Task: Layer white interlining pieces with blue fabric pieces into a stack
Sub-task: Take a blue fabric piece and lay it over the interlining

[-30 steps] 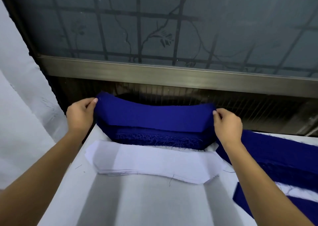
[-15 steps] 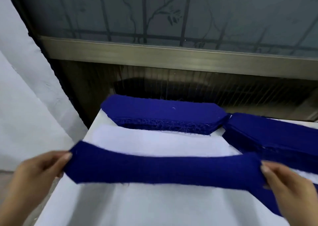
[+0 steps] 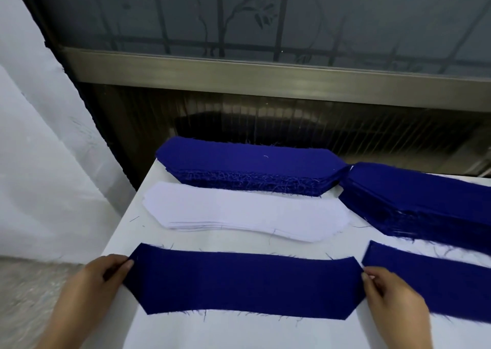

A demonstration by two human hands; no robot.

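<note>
My left grip point(image 3: 90, 290) pinches the left pointed end of a single blue fabric piece point(image 3: 244, 282), fingers curled at its tip. My right grip point(image 3: 393, 295) pinches the opposite pointed end between thumb and forefinger. The piece lies flat and stretched between them on the white worktop point(image 3: 239, 332), across the lower middle of the frame, with loose threads along its long edges.

Just past my right grip, at the lower right, another blue piece point(image 3: 438, 277) lies flat and runs out of the frame; its near corner is just beside the end I hold, and I cannot tell whether the two touch.

Above the held piece, apart from it, sits the white interlining stack point(image 3: 247, 212), a low pile of the same long shape with pointed ends. Beyond that, toward the upper middle, is a thick blue fabric stack point(image 3: 249, 160) with frayed edges facing me. A second blue stack point(image 3: 425, 200) sits at the right, angled, its end touching or nearly touching the first.

Behind the worktop a metal window rail point(image 3: 265, 72) crosses the frame under frosted glass point(image 3: 265, 16) with a branch pattern. White cloth point(image 3: 39, 162) hangs down the left side.
</note>
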